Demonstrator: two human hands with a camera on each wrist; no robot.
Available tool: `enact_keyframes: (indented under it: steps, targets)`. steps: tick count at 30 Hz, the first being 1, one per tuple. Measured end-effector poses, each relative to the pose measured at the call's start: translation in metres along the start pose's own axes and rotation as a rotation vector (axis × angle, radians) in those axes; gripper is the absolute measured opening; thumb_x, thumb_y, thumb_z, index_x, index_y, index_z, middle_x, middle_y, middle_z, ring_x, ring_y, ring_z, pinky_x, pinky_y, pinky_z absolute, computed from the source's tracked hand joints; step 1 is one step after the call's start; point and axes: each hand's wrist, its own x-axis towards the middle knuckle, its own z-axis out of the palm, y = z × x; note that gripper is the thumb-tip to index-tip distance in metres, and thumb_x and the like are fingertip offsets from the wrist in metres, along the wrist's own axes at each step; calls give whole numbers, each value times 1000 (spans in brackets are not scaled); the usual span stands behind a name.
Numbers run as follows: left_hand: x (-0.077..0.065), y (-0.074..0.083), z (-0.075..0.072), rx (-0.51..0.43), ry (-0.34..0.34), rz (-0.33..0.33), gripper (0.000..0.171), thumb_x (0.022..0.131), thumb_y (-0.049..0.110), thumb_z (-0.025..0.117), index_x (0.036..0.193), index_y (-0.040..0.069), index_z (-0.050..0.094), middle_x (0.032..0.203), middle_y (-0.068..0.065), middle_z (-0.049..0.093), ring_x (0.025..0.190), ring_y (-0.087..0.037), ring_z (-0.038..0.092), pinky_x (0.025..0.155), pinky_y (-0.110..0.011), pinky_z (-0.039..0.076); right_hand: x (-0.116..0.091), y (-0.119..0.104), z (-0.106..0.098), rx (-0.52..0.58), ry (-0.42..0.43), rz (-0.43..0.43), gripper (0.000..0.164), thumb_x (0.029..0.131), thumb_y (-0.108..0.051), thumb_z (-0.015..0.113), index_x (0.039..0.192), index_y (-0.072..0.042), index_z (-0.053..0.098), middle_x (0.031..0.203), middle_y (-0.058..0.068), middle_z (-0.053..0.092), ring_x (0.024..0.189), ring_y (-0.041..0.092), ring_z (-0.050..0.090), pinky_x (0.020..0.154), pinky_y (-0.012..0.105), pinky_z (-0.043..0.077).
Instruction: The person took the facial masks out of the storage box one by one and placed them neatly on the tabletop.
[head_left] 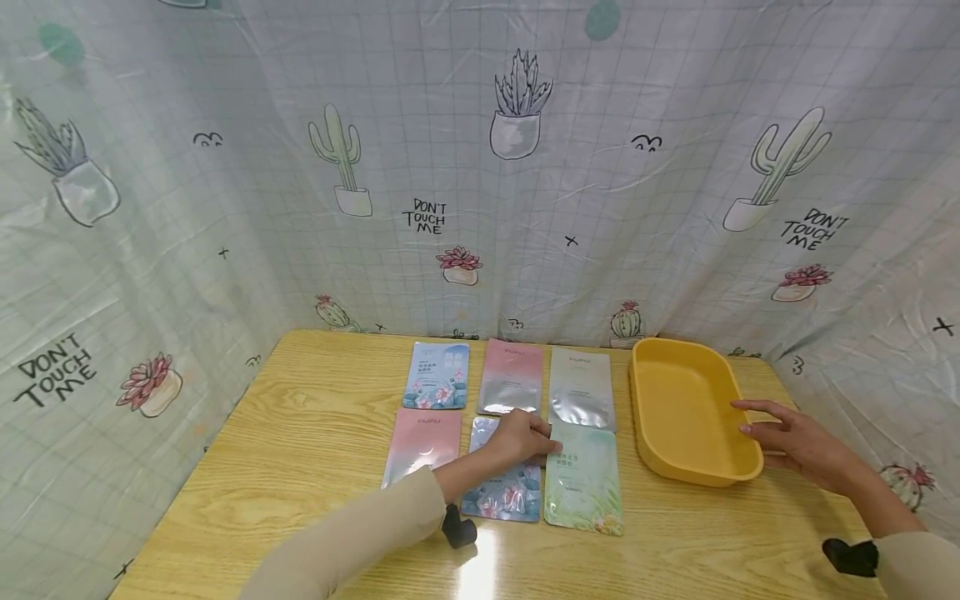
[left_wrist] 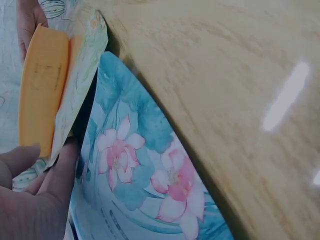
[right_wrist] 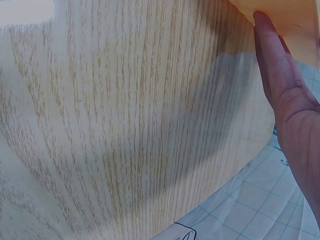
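My left hand (head_left: 517,437) pinches the left edge of a green face mask packet (head_left: 585,492). In the left wrist view the thumb is on one side of that packet (left_wrist: 82,85) and a finger on the other. Below this hand lies a blue face mask packet (head_left: 506,492) with pink lotus flowers, partly hidden by the hand and wrist. At the right, my right hand (head_left: 802,442) touches the right side of a yellow plastic basin (head_left: 686,400), its fingers fairly straight at the rim. The right wrist view shows a fingertip against the basin (right_wrist: 295,22).
Along the back lie a blue packet (head_left: 437,375), a pink packet (head_left: 512,377) and a pale cream packet (head_left: 582,387). Another pink packet (head_left: 423,442) is at the front left, partly behind the left sleeve. A printed curtain (head_left: 420,167) hangs behind the wooden table (head_left: 300,433).
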Motion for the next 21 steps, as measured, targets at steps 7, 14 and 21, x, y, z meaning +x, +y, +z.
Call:
enact_keyframes:
  steps: [7, 14, 21]
  targets:
    - [-7, 13, -11, -37, -87, -79, 17, 94, 5, 73, 105, -8, 76, 98, -16, 73, 80, -32, 75, 68, -36, 63, 3, 0, 0, 3, 6, -1, 41, 109, -11, 48, 144, -30, 54, 119, -21, 59, 105, 5, 68, 88, 34, 59]
    - [-15, 24, -38, 71, -169, -6, 28, 97, 6, 67, 117, -16, 68, 115, -22, 71, 98, -35, 73, 80, -39, 62, 4, -2, 0, -39, -1, 6, 41, 109, -13, 48, 148, -26, 51, 123, -16, 60, 106, 5, 68, 89, 36, 59]
    - [-40, 34, -75, 665, -91, 295, 47, 103, 19, 62, 145, 0, 54, 144, -15, 58, 126, -29, 60, 100, -41, 54, -6, -19, 9, -357, 86, 12, 55, 110, -27, 47, 156, 1, 33, 148, 37, 40, 115, 23, 66, 89, 48, 59]
